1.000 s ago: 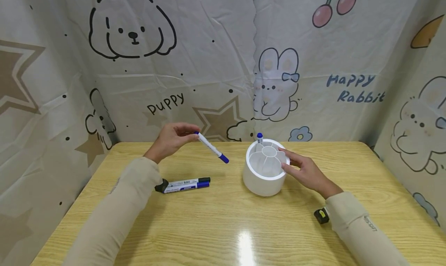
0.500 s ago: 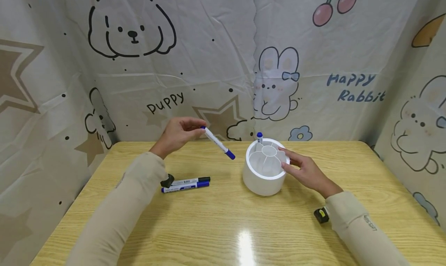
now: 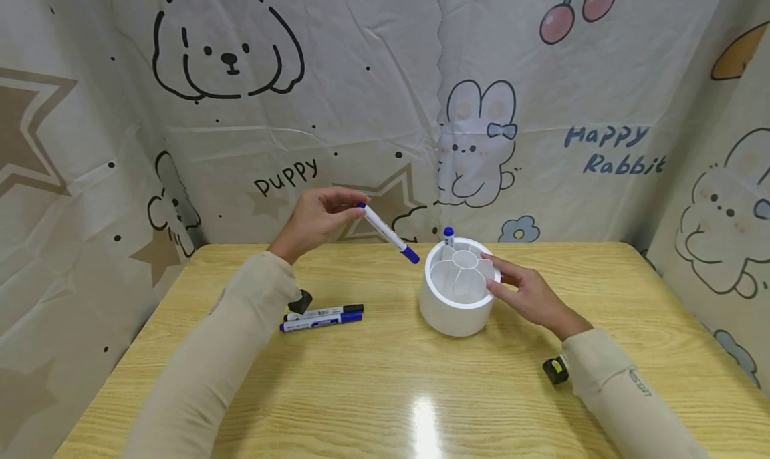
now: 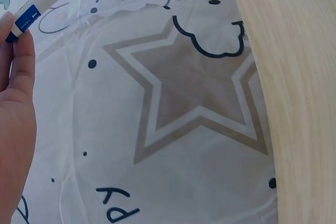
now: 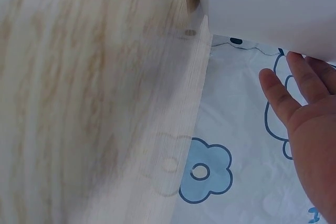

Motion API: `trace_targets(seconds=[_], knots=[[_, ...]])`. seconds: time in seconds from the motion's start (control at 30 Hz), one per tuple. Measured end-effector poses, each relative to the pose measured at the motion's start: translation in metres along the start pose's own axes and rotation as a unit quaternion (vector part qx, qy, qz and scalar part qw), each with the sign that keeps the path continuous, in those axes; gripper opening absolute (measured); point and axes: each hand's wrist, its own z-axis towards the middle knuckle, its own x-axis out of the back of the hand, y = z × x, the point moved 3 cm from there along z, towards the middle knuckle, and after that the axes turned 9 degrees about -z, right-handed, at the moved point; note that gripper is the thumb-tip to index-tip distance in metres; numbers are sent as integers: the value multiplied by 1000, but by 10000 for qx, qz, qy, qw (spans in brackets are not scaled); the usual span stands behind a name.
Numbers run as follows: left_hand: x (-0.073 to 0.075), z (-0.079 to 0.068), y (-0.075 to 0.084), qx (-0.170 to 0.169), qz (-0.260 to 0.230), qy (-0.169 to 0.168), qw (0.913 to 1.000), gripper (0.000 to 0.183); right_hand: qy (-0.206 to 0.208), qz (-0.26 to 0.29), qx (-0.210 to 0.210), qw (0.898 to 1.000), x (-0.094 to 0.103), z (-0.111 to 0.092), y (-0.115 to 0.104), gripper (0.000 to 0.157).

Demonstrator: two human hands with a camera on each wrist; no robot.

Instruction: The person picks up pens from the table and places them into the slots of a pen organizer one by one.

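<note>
One marker [image 3: 391,233]: pinching its upper end in the left grip [image 3: 319,220], pointing its lower tip rightward toward the cup [image 3: 454,319].

A round white pen holder with divided compartments [image 3: 455,320] stands on a light wood-grain table [image 3: 373,392], a short-showing blue-capped white marker [image 3: 448,236] in its back-left compartment and a person's right hand [image 3: 534,300] at its right rim — while to its left, above the tabletop, a slim white marker with blue ends [image 3: 385,230] slants down rightward from the left hand [image 3: 320,220]; farther left, a black-capped white marker [image 3: 325,313] lies just behind a blue-capped white marker [image 3: 321,323] — a cartoon-printed pale cloth [image 3: 385,111] hanging behind everything
</note>
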Motion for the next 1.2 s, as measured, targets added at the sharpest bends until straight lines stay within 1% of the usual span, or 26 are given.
trace_targets(seconds=[0.2, 0.37, 0.63, 0.8, 1.03, 1.2], knots=[[-9, 6, 3, -90, -283, 9, 9996, 23, -26, -7, -37, 10000, 0, 0, 0, 52], [-17, 10, 2, -133, -245, 21, 9996, 22, -36, 7, -81, 10000, 0, -1, 2, 52], [-29, 13, 1, -361, -370, -212, 9984, 22, -25, 33, -60, 10000, 0, 0, 2, 52], [-34, 13, 0, -287, -517, -297, 9978, 22, -23, 10, -43, 10000, 0, 0, 2, 52], [-39, 15, -4, -196, -339, -325, 9987, 21, -7, 1, -46, 10000, -1, 0, 2, 52], [-44, 16, -5, -178, -305, -352, 9988, 21, 30, 34, -9, 10000, -2, 0, 3, 52]])
